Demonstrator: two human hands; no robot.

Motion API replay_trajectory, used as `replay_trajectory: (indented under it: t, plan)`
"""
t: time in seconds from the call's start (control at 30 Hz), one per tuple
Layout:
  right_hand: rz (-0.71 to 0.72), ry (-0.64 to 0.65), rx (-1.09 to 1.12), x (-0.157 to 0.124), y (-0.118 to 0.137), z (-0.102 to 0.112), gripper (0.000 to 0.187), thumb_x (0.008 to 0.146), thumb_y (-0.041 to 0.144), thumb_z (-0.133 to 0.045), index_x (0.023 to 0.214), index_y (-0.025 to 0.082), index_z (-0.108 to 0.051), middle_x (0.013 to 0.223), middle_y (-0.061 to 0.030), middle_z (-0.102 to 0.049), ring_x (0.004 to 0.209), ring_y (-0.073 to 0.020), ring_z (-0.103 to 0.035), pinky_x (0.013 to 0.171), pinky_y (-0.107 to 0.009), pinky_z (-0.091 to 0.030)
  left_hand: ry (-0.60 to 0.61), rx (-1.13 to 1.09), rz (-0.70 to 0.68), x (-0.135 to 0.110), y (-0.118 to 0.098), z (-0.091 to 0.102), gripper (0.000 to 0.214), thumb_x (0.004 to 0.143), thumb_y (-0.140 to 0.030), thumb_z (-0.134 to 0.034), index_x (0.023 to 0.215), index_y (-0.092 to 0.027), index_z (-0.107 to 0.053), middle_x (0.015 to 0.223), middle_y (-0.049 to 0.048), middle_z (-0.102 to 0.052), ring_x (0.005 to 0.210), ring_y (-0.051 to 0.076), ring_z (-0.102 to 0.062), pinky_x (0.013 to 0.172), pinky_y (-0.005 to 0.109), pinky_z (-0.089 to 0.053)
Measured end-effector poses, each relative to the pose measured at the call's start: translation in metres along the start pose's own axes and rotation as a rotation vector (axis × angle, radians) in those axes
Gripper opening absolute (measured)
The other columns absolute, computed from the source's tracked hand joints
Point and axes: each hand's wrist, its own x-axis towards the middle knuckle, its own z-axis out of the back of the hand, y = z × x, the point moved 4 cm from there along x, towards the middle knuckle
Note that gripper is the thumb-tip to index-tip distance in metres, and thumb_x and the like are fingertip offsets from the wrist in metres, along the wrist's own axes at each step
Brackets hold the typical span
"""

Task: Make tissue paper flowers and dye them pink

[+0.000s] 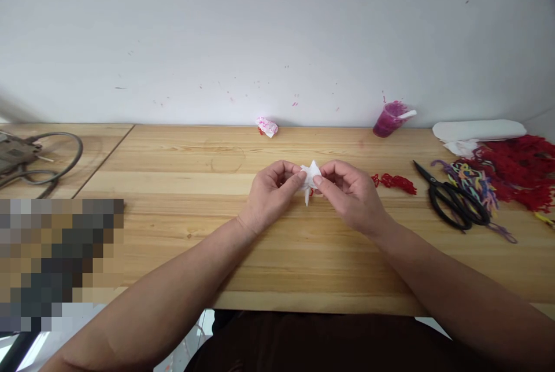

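Both hands meet over the middle of the wooden table (173,227). Between thumb and fingers, my left hand (275,190) pinches one side of a small white piece of tissue (311,176). The other side is gripped by my right hand (349,190), its thumb lying on the white surface. A pointed end of the tissue hangs down. A bit of red yarn shows just under it; whether it is attached I cannot tell. Right of my right hand lies a bunch of red yarn (393,183), partly behind the fingers.
By the wall sit a pink-spotted white wad (267,126) and a cup of purple liquid (390,120) holding a white stick. At right are black scissors (455,198), multicoloured yarn (472,184), a white roll (479,129) and a red yarn pile (518,172). A grey cable (78,155) lies left.
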Motion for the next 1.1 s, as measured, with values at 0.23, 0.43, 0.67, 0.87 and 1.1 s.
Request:
replay_trajectory:
  t: [0.23, 0.43, 0.67, 0.87, 1.1]
  plan:
    - [-0.032, 0.000, 0.084, 0.0031, 0.0045, -0.0002, 0.020, 0.091, 0.031, -0.070, 0.075, 0.021, -0.063, 0.069, 0.0027, -0.063, 0.064, -0.0116, -0.061, 0.059, -0.025, -0.047, 0.013, 0.012, -0.018, -0.0018, -0.0009, -0.0016, 0.022, 0.088, -0.036, -0.074, 0.086, -0.017, -0.064, 0.076, -0.0006, -0.066, 0.069, 0.011, -0.059, 0.067, 0.024, -0.046]
    - [-0.059, 0.007, 0.063, 0.0019, 0.0044, -0.0011, 0.022, 0.092, 0.041, -0.070, 0.082, 0.021, -0.067, 0.073, 0.0001, -0.067, 0.065, -0.0138, -0.061, 0.060, -0.027, -0.049, 0.016, -0.018, 0.003, 0.0002, 0.0011, -0.0008, 0.026, 0.087, -0.040, -0.074, 0.086, -0.017, -0.063, 0.074, -0.0011, -0.067, 0.065, 0.010, -0.058, 0.064, 0.023, -0.045]
    - [-0.015, 0.027, 0.023, 0.0010, 0.0023, -0.0012, 0.017, 0.093, 0.033, -0.069, 0.082, 0.021, -0.067, 0.073, 0.0013, -0.066, 0.066, -0.0129, -0.059, 0.060, -0.027, -0.046, 0.015, -0.045, 0.021, 0.0001, -0.0029, -0.0020, 0.031, 0.085, -0.045, -0.076, 0.089, -0.017, -0.064, 0.079, 0.0010, -0.071, 0.071, 0.012, -0.063, 0.071, 0.025, -0.049]
    - [0.016, 0.017, -0.038, 0.0004, 0.0046, 0.0000, 0.019, 0.097, 0.036, -0.064, 0.085, 0.021, -0.068, 0.074, 0.0007, -0.064, 0.065, -0.0133, -0.056, 0.058, -0.027, -0.043, 0.049, 0.091, 0.035, -0.0017, -0.0033, -0.0038, 0.028, 0.076, -0.037, -0.083, 0.085, -0.016, -0.066, 0.077, 0.0019, -0.073, 0.069, 0.014, -0.065, 0.064, 0.025, -0.048]
    - [0.024, 0.008, -0.077, -0.0007, 0.0060, 0.0010, 0.018, 0.096, 0.034, -0.064, 0.083, 0.022, -0.064, 0.074, 0.0007, -0.062, 0.065, -0.0135, -0.053, 0.057, -0.028, -0.042, 0.007, 0.109, 0.026, -0.0004, -0.0040, -0.0022, 0.022, 0.080, -0.034, -0.078, 0.083, -0.017, -0.064, 0.074, -0.0006, -0.068, 0.066, 0.012, -0.059, 0.065, 0.025, -0.046]
